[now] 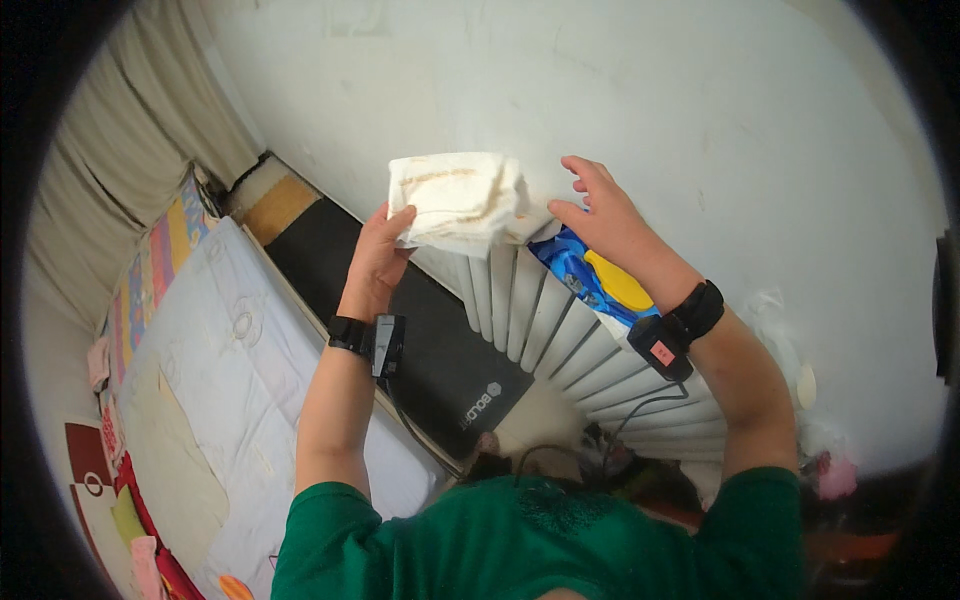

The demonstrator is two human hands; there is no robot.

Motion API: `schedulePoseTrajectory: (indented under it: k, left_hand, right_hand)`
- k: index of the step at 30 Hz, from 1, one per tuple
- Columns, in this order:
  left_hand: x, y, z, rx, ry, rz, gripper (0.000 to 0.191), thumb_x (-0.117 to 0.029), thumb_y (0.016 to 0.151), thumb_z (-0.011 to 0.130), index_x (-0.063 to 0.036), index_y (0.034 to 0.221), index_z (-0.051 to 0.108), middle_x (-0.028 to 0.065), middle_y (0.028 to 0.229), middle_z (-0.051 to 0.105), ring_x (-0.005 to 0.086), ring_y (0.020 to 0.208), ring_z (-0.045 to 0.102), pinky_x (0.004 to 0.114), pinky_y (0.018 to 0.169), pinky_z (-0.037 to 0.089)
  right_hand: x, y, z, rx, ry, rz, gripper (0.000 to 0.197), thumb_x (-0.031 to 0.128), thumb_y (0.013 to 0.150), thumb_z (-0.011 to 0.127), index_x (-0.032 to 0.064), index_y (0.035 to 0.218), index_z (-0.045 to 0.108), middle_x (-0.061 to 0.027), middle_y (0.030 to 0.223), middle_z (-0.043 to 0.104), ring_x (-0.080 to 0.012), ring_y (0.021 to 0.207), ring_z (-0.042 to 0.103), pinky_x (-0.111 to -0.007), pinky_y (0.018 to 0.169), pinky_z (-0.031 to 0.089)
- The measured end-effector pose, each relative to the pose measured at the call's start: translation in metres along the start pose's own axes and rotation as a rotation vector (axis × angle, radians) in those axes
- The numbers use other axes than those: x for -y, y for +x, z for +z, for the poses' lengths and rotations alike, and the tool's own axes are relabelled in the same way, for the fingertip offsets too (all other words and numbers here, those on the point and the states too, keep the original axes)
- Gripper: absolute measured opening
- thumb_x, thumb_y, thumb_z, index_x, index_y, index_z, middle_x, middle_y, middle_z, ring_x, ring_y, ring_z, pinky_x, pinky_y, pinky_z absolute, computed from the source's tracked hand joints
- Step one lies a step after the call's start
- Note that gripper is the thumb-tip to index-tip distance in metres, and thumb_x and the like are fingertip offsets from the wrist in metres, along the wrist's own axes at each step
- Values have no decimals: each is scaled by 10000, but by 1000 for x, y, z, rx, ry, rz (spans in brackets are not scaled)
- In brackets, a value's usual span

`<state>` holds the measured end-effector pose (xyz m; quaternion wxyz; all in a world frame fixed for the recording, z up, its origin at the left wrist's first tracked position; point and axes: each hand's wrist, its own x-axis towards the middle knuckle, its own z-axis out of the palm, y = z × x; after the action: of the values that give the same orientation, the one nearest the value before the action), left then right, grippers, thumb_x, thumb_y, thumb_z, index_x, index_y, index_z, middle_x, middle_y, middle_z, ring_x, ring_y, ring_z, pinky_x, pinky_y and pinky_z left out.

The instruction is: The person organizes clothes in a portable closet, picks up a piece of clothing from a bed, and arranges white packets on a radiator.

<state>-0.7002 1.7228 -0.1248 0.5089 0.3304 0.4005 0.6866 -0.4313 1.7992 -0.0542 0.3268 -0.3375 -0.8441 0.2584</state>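
A folded white cloth (454, 195) with tan stitched or printed bands is pinched in my left hand (379, 244), thumb on its front face. Its right edge is layered and loose. My right hand (596, 199) is raised to the right of the cloth, apart from it, with fingers spread and nothing in them. Below my right hand and forearm, a blue soft pack (559, 262) with a yellow lid (619, 281) rests on a white ribbed radiator (532, 307). The forearm hides part of the pack. Both wrists carry strapped black devices with cables.
A white wall (637, 97) rises behind the radiator. On the left stands a bed with a pale sheet (247, 352), beside a beige curtain (105, 165). A long black mat (420, 337) bearing writing lies on the floor between bed and radiator.
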Motion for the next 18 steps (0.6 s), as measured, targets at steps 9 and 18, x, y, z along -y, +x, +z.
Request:
schedulePoseTrajectory:
  k: [9,18]
  left_hand:
    - [3,71,-30,-141,98,-89,449,-133,813,575,-58,1213,386,62,1029,541,148,864,536,302,716,449]
    - [26,149,-17,-51,-44,-183,412,-61,821,537,-83,1202,383,109,927,533,155,698,528,237,539,457]
  right_hand:
    - [-26,37,26,155,-219,8,585,186,720,608,40,1239,382,-173,1197,443,-290,1069,474,-342,872,412]
    - [-30,95,60,201,-667,-273,795,88,596,717,132,1290,332,-182,1244,343,-348,1142,360,-394,941,358]
